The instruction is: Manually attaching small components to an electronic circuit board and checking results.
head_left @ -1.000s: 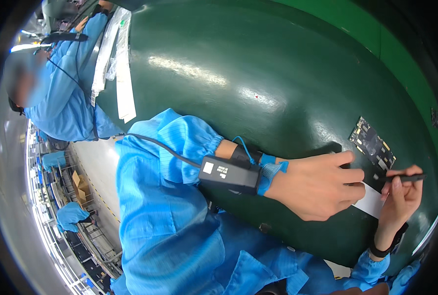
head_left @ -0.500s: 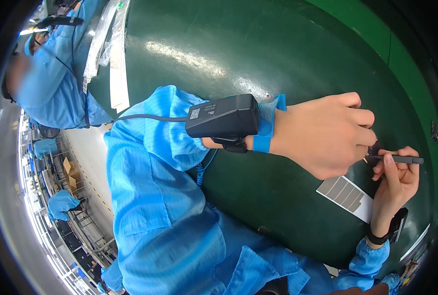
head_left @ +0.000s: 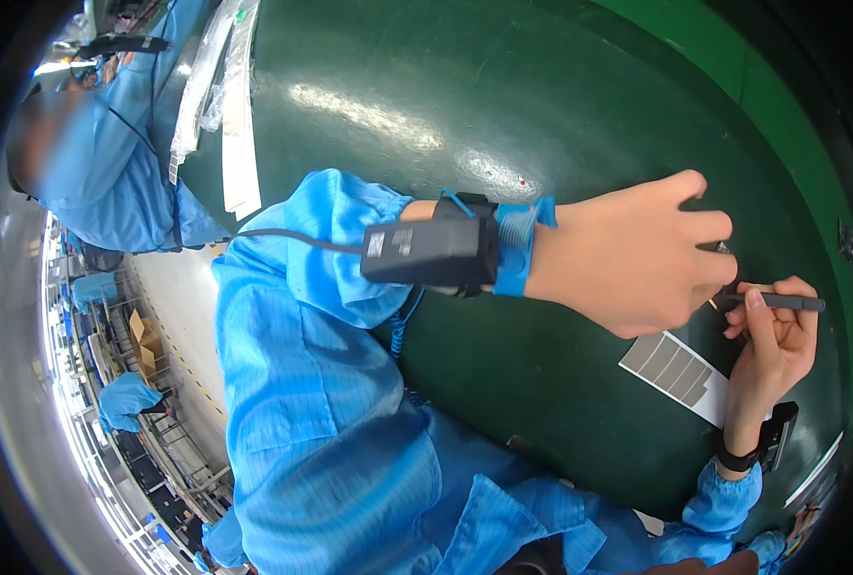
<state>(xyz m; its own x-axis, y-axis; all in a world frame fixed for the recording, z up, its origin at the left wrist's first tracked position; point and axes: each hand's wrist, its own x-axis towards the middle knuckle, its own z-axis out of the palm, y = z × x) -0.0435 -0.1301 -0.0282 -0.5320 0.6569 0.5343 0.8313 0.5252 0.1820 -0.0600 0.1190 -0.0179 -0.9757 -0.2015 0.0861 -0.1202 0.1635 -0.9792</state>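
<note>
My left hand reaches in from the left with its back up and its fingers bent down. Its thumb and fingertips are hidden, close to a small dark piece with a gold-coloured edge. Opposite it, my right hand pinches a slim dark pen-shaped tool between thumb and fingers. The tool's inner end points at the dark piece; whether they touch I cannot tell. Below my left hand lies a white backing sheet carrying several grey rectangular stickers, its lower end beside my right wrist.
The green tabletop has a curved far edge. Long white strips and clear plastic film lie at the far left, beside a person in blue. A black box-shaped device and a blue strap are on my left wrist, with a cable.
The device on my left wrist has tipped slightly as the forearm turned. The outer fingers of my left hand spread a little more. My right hand still holds the tool.
</note>
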